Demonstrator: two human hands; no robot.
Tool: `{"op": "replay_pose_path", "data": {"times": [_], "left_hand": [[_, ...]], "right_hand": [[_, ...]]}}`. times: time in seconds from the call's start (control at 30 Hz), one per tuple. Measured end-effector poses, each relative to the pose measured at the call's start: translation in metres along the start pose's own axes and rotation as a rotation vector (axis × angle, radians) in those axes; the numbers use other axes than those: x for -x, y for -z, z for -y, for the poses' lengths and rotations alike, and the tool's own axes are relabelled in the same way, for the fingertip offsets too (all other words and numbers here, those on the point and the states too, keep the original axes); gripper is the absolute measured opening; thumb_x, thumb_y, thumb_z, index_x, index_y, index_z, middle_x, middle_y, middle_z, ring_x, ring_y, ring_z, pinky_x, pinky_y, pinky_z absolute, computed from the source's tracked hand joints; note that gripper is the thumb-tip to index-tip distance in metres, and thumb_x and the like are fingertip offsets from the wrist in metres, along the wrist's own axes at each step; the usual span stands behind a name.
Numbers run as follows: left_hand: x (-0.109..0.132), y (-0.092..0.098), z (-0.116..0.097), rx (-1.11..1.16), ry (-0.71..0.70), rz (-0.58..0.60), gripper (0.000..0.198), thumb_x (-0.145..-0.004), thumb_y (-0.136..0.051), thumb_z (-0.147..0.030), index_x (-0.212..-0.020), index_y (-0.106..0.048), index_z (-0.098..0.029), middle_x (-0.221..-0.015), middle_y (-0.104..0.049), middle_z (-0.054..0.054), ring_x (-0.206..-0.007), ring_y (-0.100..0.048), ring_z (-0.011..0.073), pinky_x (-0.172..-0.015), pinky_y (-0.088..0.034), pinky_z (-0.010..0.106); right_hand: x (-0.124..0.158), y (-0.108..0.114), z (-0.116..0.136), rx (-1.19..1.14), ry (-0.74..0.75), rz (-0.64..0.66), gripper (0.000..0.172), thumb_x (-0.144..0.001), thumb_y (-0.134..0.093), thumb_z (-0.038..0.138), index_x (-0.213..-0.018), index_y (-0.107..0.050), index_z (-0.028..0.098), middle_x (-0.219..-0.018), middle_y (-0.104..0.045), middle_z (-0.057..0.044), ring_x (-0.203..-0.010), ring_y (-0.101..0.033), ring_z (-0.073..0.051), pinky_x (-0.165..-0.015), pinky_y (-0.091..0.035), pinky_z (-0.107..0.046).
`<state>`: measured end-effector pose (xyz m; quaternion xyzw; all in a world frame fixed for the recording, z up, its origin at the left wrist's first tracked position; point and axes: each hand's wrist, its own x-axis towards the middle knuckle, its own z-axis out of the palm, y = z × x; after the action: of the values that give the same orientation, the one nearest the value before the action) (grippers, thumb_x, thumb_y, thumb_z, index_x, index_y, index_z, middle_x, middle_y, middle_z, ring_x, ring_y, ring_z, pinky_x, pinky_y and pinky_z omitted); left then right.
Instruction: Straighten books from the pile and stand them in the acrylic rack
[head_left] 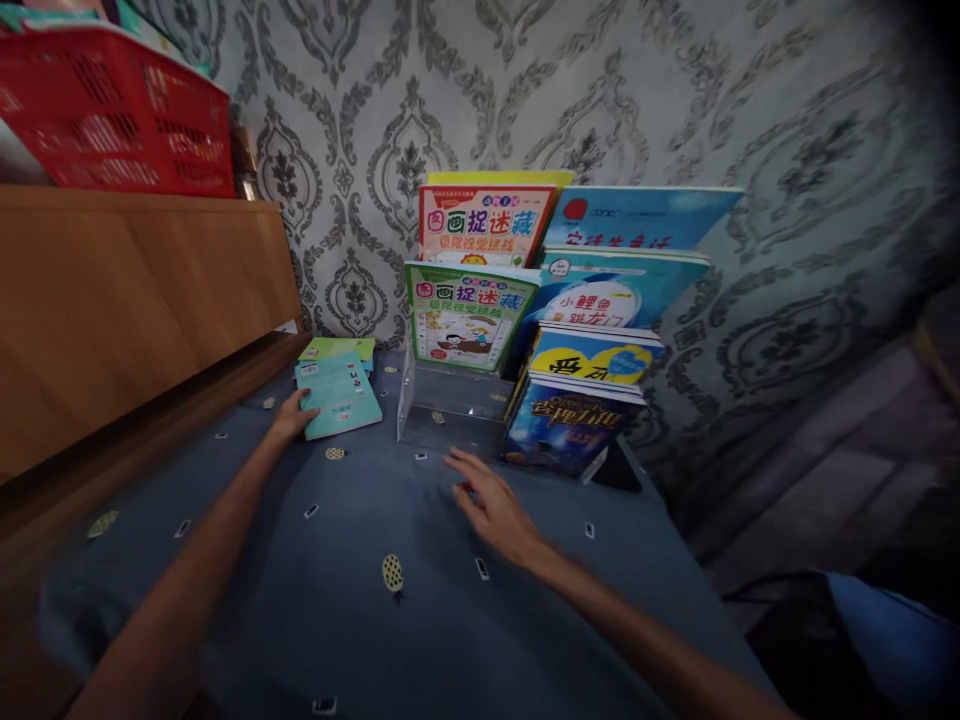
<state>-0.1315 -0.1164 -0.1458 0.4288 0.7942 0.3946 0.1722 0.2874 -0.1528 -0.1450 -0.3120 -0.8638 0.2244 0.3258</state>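
My left hand (291, 418) grips the left edge of a thin teal book (341, 395), its thumb on the cover. That book lies tilted against a small pile with a yellow-green book (337, 348) on top. My right hand (491, 505) hovers over the cloth with fingers spread and nothing in them. Just beyond it stands a clear acrylic book rack (450, 408), its front left tier bare. Upright in the rack's left column are a green picture book (469, 318) and a red one (487, 220). In the right column a dark blue book (570, 425) stands in front of several others.
A dark blue cloth (360, 620) with pineapple prints covers the table. On the left, a wooden cabinet (142, 310) bears a red plastic basket (120, 110). Patterned wallpaper (360, 130) rises behind the rack. Blue fabric (892, 640) shows at the lower right.
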Motion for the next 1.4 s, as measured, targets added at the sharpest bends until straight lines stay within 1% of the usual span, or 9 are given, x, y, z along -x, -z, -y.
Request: {"op": "replay_pose_path", "data": {"times": [0.3, 0.43, 0.5, 0.57, 0.63, 0.73, 0.97, 1.23, 1.4], "left_hand": [[0.097, 0.024, 0.018, 0.167, 0.166, 0.233, 0.084, -0.074, -0.079, -0.038, -0.149, -0.043, -0.020, -0.070, -0.060, -0.002, -0.053, -0.059, 0.0144, -0.045, -0.051, 0.026], [0.143, 0.044, 0.022, 0.156, 0.215, 0.561, 0.102, -0.072, -0.078, -0.050, -0.157, -0.029, -0.021, -0.055, -0.057, -0.007, -0.044, -0.057, 0.0154, -0.043, -0.047, 0.025], [0.151, 0.054, 0.021, 0.088, 0.186, 0.689, 0.091, -0.074, -0.072, -0.058, -0.150, -0.042, -0.018, -0.051, -0.057, -0.006, -0.043, -0.056, 0.0167, -0.043, -0.044, 0.025], [0.146, 0.060, 0.019, -0.060, 0.079, 0.623, 0.069, -0.078, -0.064, -0.061, -0.130, -0.063, -0.017, -0.051, -0.058, -0.002, -0.048, -0.059, 0.0189, -0.047, -0.045, 0.026], [0.131, 0.060, 0.016, -0.267, -0.111, 0.329, 0.051, -0.083, -0.057, -0.057, -0.113, -0.072, -0.019, -0.068, -0.068, 0.003, -0.068, -0.066, 0.0229, -0.061, -0.050, 0.029], [0.107, 0.046, 0.013, -0.462, -0.318, 0.001, 0.046, -0.087, -0.049, -0.046, -0.120, -0.068, -0.018, -0.113, -0.071, 0.011, -0.108, -0.064, 0.0298, -0.090, -0.050, 0.037], [0.109, 0.000, 0.011, -0.495, -0.379, 0.065, 0.048, -0.089, -0.045, -0.040, -0.125, -0.066, -0.015, -0.113, -0.068, 0.014, -0.110, -0.061, 0.0297, -0.102, -0.046, 0.042], [0.171, -0.006, -0.005, -0.560, -0.526, 0.103, 0.043, -0.094, -0.042, -0.045, -0.116, -0.069, -0.021, -0.103, -0.070, 0.011, -0.101, -0.062, 0.0303, -0.098, -0.046, 0.043], [0.213, -0.018, -0.029, -0.509, -0.573, 0.257, 0.034, -0.095, -0.041, -0.042, -0.099, -0.070, -0.025, -0.095, -0.071, 0.009, -0.092, -0.065, 0.0271, -0.084, -0.049, 0.037]], "right_hand": [[0.042, -0.029, -0.013, -0.097, -0.118, -0.009, 0.038, -0.096, -0.048, 0.031, -0.129, -0.066, 0.024, -0.135, -0.066, -0.014, -0.126, -0.062, -0.030, -0.103, -0.052, -0.055], [0.051, -0.036, -0.016, -0.127, -0.128, -0.047, 0.036, -0.096, -0.046, 0.030, -0.124, -0.069, 0.024, -0.133, -0.066, -0.014, -0.123, -0.063, -0.030, -0.104, -0.051, -0.056], [0.052, -0.037, -0.015, -0.139, -0.130, -0.047, 0.035, -0.096, -0.046, 0.029, -0.123, -0.069, 0.024, -0.133, -0.066, -0.013, -0.121, -0.064, -0.029, -0.103, -0.052, -0.055], [0.052, -0.037, -0.012, -0.145, -0.126, -0.039, 0.035, -0.096, -0.046, 0.027, -0.123, -0.069, 0.024, -0.133, -0.066, -0.013, -0.121, -0.064, -0.029, -0.102, -0.052, -0.053], [0.052, -0.036, -0.010, -0.142, -0.116, -0.037, 0.035, -0.096, -0.046, 0.026, -0.123, -0.069, 0.023, -0.133, -0.066, -0.013, -0.121, -0.064, -0.028, -0.102, -0.052, -0.052], [0.052, -0.036, -0.007, -0.122, -0.100, -0.047, 0.035, -0.096, -0.046, 0.025, -0.122, -0.069, 0.022, -0.132, -0.066, -0.014, -0.121, -0.064, -0.028, -0.102, -0.052, -0.052], [0.054, -0.035, -0.005, -0.125, -0.078, -0.053, 0.034, -0.096, -0.047, 0.022, -0.123, -0.068, 0.023, -0.132, -0.066, -0.013, -0.120, -0.065, -0.027, -0.101, -0.052, -0.050], [0.049, -0.024, -0.008, -0.159, -0.146, -0.117, 0.033, -0.098, -0.045, 0.026, -0.120, -0.069, 0.021, -0.126, -0.069, -0.012, -0.119, -0.065, -0.026, -0.101, -0.052, -0.046], [0.049, -0.006, -0.020, -0.071, -0.249, -0.150, 0.032, -0.094, -0.047, 0.022, -0.113, -0.072, 0.022, -0.112, -0.075, -0.008, -0.101, -0.071, -0.025, -0.090, -0.056, -0.041]]}}
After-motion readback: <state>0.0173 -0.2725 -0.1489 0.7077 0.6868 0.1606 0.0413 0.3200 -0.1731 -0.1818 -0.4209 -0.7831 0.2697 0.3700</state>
